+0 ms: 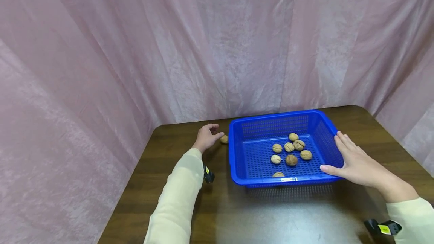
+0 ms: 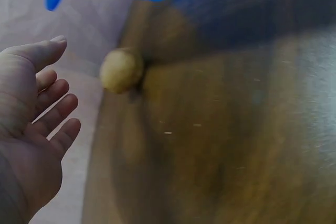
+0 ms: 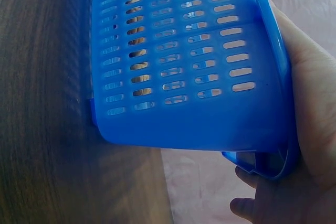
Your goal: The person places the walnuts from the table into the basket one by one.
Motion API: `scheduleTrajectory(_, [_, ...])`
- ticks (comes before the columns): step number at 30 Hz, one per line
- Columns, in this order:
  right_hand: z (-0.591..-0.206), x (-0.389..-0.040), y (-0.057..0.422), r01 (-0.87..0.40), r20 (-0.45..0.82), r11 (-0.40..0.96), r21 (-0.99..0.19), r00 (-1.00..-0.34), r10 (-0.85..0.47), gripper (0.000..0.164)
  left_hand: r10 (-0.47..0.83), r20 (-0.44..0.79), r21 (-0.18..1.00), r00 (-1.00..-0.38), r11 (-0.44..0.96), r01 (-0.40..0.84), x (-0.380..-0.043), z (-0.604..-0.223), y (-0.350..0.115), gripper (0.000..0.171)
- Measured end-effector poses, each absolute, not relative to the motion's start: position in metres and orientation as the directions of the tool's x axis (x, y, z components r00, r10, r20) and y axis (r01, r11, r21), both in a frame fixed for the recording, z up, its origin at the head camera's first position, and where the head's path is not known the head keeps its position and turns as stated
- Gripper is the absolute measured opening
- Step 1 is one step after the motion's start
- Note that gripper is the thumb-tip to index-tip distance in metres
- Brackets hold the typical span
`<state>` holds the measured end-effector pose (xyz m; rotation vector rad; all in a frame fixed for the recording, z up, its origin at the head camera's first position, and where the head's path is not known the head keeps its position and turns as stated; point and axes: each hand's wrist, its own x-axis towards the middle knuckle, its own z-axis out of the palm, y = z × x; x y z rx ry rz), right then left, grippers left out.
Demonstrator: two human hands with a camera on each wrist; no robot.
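Observation:
A walnut (image 1: 224,139) lies on the table just outside the left wall of a blue plastic basket (image 1: 237,182). My left hand (image 1: 207,137) hovers beside this nut, fingers loosely bent and thumb apart from them; the left wrist view shows a gap between hand and nut. Several walnuts (image 1: 291,160) lie spread over the basket's perforated floor. At the basket's right front corner, my right hand (image 1: 361,163) rests on the rim with its fingers extended and its thumb reaching across the front edge. In the right wrist view, the basket's slotted wall (image 3: 173,124) hides part of the nuts.
The brown wooden table (image 1: 162,161) carries the basket near its back edge. Behind and to the left hangs a pink curtain (image 1: 169,48). A black wrist device (image 1: 208,175) shows under the left sleeve, another (image 1: 383,227) by the right.

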<state>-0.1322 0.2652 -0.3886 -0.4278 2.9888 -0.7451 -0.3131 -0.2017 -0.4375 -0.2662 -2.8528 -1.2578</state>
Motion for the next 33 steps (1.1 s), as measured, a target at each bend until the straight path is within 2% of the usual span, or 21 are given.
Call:
scheduleTrajectory(7, [-0.393,-0.132,0.264,-0.275,0.063,0.843,-0.462,-0.959,-0.278,0.113,0.181,0.057,0.721,-0.982,0.673,0.166,-0.313,-0.462,-0.198,0.056])
scheduleTrajectory(16, [-0.393,-0.132,0.263,-0.278,0.066,0.843,-0.461,-0.958,-0.280,0.113,0.159,0.033,0.624,-0.987,0.768,0.144,-0.313,-0.475,-0.196,0.067])
scheduleTrajectory(22, [-0.394,-0.131,0.263,-0.275,0.068,0.841,-0.466,-0.959,-0.276,0.113,0.178,0.080,0.620,-0.981,0.761,0.188,-0.316,-0.479,-0.194,0.062])
scheduleTrajectory(33, [-0.395,-0.130,0.265,-0.272,0.071,0.844,-0.462,-0.960,-0.270,0.111,0.123,0.108,0.656,-0.987,0.737,0.163,-0.311,-0.491,-0.199,0.043])
